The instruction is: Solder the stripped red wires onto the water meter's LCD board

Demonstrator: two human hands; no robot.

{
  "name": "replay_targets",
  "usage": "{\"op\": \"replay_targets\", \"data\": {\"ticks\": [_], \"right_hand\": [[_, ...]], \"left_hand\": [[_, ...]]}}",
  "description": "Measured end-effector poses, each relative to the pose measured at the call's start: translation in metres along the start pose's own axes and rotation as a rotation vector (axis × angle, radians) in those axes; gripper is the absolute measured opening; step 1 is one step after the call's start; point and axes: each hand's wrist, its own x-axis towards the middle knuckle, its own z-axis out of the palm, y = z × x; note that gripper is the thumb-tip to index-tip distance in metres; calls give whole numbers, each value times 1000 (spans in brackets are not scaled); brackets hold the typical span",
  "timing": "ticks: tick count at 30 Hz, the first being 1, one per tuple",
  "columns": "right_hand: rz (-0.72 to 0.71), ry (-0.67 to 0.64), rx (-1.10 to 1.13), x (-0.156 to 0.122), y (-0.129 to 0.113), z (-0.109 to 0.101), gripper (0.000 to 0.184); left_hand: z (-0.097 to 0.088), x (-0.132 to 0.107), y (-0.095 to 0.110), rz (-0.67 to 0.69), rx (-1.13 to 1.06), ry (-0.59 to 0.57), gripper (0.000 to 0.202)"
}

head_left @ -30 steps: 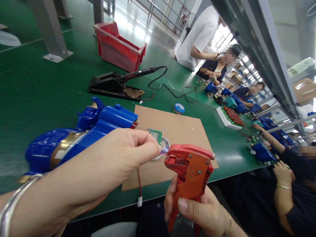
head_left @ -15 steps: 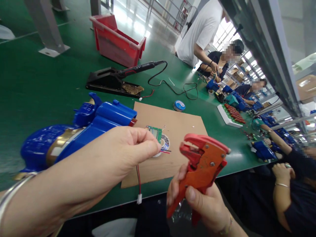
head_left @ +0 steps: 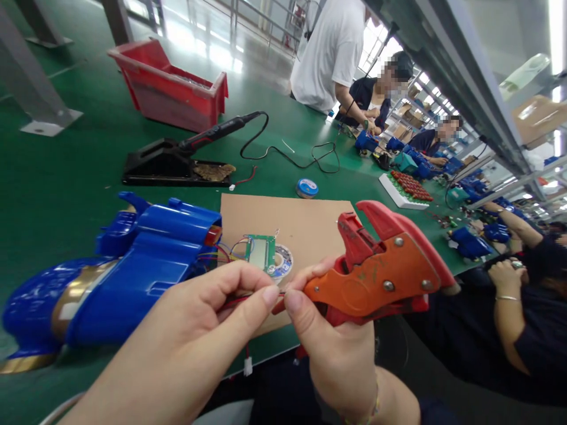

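Observation:
My left hand (head_left: 208,327) pinches a thin red and black wire (head_left: 237,301) whose white connector (head_left: 247,366) hangs below the table edge. My right hand (head_left: 334,348) grips a red-orange wire stripper (head_left: 381,268), and its thumb meets my left fingertips at the wire's end. A blue water meter housing (head_left: 128,265) lies on the green table just left of my hands. Coloured wires run from it to a small green circuit board (head_left: 261,251) on a brown cardboard sheet (head_left: 305,227).
A soldering iron on a black stand (head_left: 172,162), a red bin (head_left: 168,88), a solder spool (head_left: 306,188) and a white tray of red parts (head_left: 405,190) sit farther back. Other people work along the table's right side; one in a white shirt (head_left: 332,53) stands.
The stripper came off the wire and swung up to the right. My right thumb and finger now pinch the wire end beside my left fingertips. The view shifted left and closer.

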Motion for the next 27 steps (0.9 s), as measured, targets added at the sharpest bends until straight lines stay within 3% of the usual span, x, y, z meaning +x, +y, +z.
{"op": "replay_targets", "data": {"ticks": [11,16,21,27], "right_hand": [[-40,11,-55,-5,8,-6,15],[-74,-42,-72,-6,7,-9,17],[-50,-93,-51,-7,6,-12,18],[-38,-61,-33,-8,7,-15,26]], "left_hand": [[3,-1,-1,54,85,48,37],[-1,-4,-1,102,98,78,33],[-3,-2,-1,113,98,54,28],[-3,-1,-2,103,97,-8,27]]}}
